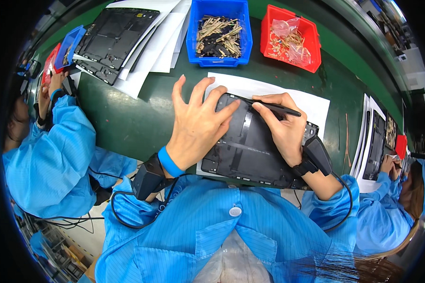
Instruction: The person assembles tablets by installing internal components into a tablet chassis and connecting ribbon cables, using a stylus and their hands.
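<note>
A flat black device housing, like a tablet or laptop shell with small parts along its edges, lies before me on white paper. My left hand rests over its upper left corner. Its fingers are spread, with the thumb and a fingertip at the panel's far edge. Between the fingers and thumb of my right hand is a pair of slim black tweezers, held nearly flat, the tip pointing left toward the far edge. What the tip touches is too small to make out.
A blue bin of thin brownish strips and a red bin of small parts and clear plastic stand beyond the housing. At left, similar black panels lie stacked with paper. Co-workers in blue smocks sit on both sides. Cabled devices are strapped to my wrists.
</note>
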The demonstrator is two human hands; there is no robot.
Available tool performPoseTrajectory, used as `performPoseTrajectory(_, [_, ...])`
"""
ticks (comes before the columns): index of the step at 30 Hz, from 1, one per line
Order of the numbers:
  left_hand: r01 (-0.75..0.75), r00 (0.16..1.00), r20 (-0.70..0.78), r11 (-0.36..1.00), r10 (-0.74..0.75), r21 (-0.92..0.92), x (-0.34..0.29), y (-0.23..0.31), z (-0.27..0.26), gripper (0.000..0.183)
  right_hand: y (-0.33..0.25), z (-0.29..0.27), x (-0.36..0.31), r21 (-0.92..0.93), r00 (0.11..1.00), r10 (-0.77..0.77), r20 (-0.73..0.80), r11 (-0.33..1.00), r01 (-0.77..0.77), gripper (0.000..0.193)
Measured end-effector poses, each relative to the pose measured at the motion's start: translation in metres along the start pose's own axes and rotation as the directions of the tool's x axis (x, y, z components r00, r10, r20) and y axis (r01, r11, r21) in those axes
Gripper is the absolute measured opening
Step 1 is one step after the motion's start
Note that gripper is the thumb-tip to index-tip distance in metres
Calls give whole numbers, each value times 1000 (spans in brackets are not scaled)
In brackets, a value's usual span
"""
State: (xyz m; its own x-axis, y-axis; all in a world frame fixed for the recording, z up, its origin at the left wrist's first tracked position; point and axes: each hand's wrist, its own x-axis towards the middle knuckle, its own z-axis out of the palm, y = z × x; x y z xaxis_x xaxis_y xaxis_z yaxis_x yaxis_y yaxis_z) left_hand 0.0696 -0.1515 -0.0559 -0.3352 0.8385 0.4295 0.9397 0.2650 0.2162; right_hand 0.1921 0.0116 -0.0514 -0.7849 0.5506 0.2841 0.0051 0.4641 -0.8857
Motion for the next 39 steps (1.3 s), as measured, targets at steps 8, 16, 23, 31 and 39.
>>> performPoseTrajectory(8, [4,999,-32,990,0,140,9,17,5,38,2,-3,0,6,1000,-20,-12,1000,20,14])
performPoseTrajectory(16, [-47,998,-18,974,53,219,7,13,8,37,5,-10,2,77,999,-5,37,997,2,15])
performPoseTrajectory(23, [-62,998,30,998,61,22,9,3,5,42,2,-27,-3,84,994,101,39,991,-104,17])
performPoseTrajectory(31, [-57,998,39,998,57,3,8,0,6,43,6,-23,-1,41,998,26,51,999,-28,16])
performPoseTrajectory(39, [-52,998,40,999,52,-11,8,2,5,44,3,-23,2,-2,998,5,65,1000,-5,14])
